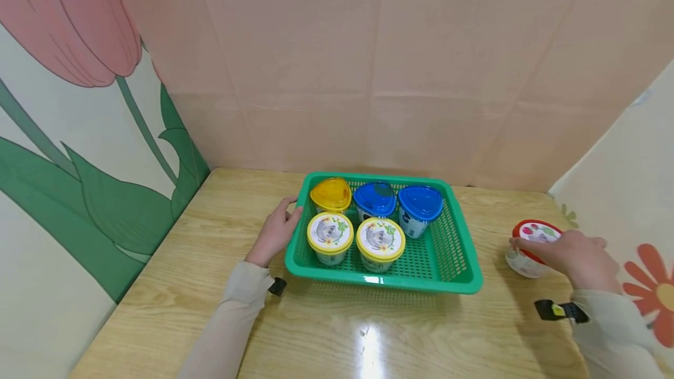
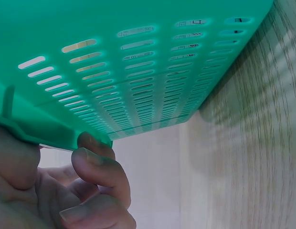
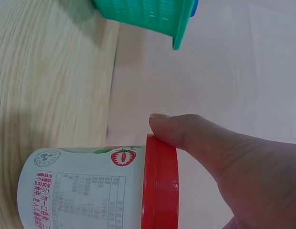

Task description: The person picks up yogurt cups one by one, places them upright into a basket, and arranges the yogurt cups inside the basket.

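Note:
My left hand [image 1: 276, 230] is at the left side of a green plastic basket [image 1: 383, 287]. In the left wrist view its thumb and curled fingers [image 2: 102, 171] grip the basket's rim. Inside stand two cups with yellow-rimmed white lids, one cup [image 1: 330, 233] left of the other cup [image 1: 381, 238]. Behind them are a yellow-lidded cup [image 1: 330, 195] and two blue-lidded cups, one [image 1: 375, 199] beside the other [image 1: 420, 203]. Off to the right, my right hand [image 1: 584, 259] grips a white cup [image 3: 86, 186] by its red lid [image 3: 160, 186], thumb on the lid's edge.
The basket stands on a wood-grain table [image 1: 210, 209]. Behind the table rises a pinkish covered wall [image 1: 368, 75]. Flower-painted panels flank it, a tulip panel [image 1: 84, 133] on the left and a red-flower panel [image 1: 647, 192] on the right, close to my right hand.

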